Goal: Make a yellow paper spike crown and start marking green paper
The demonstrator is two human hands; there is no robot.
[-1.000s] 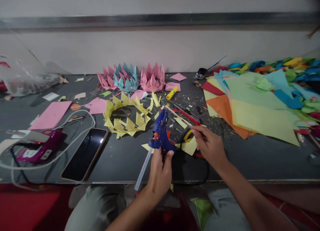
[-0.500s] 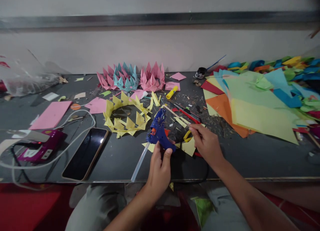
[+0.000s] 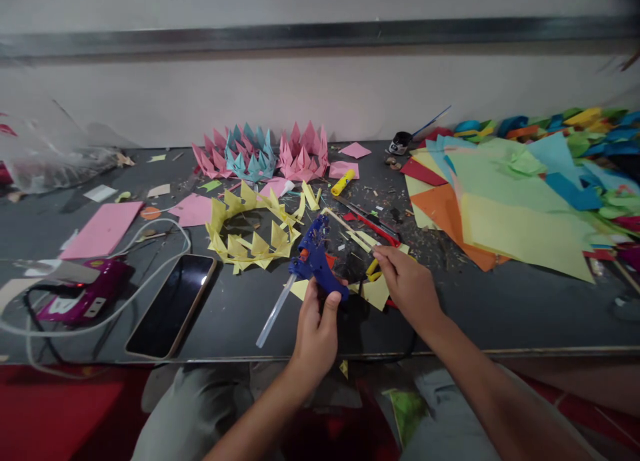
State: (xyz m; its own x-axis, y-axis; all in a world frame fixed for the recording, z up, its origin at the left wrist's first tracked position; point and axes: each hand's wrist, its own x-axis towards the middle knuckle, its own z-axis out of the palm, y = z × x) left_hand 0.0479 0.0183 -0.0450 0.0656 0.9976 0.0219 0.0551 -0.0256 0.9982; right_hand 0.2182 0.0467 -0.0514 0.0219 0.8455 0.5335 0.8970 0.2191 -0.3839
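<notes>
My left hand (image 3: 320, 324) is closed around the handle of a blue hot glue gun (image 3: 315, 251), whose nozzle points away from me. A clear glue stick (image 3: 275, 311) sticks out of its back end. My right hand (image 3: 407, 284) pinches a thin pale wooden stick (image 3: 347, 226), and the stick's far tip is at the gun's nozzle. Left of the gun lies a yellow folded-paper crown (image 3: 250, 238). Yellow-handled scissors or pliers (image 3: 373, 269) are partly hidden behind my right hand.
A phone (image 3: 173, 308) and a purple power strip (image 3: 83, 291) with white cable lie left. Pink crowns (image 3: 303, 153) and a blue crown (image 3: 251, 156) stand at the back. A red cutter (image 3: 380, 229), a yellow tube (image 3: 343, 182), and stacked coloured paper (image 3: 525, 214) lie right of centre.
The glue gun and both hands have shifted slightly left. The stick's tip remains at the nozzle, and both grips are the same.
</notes>
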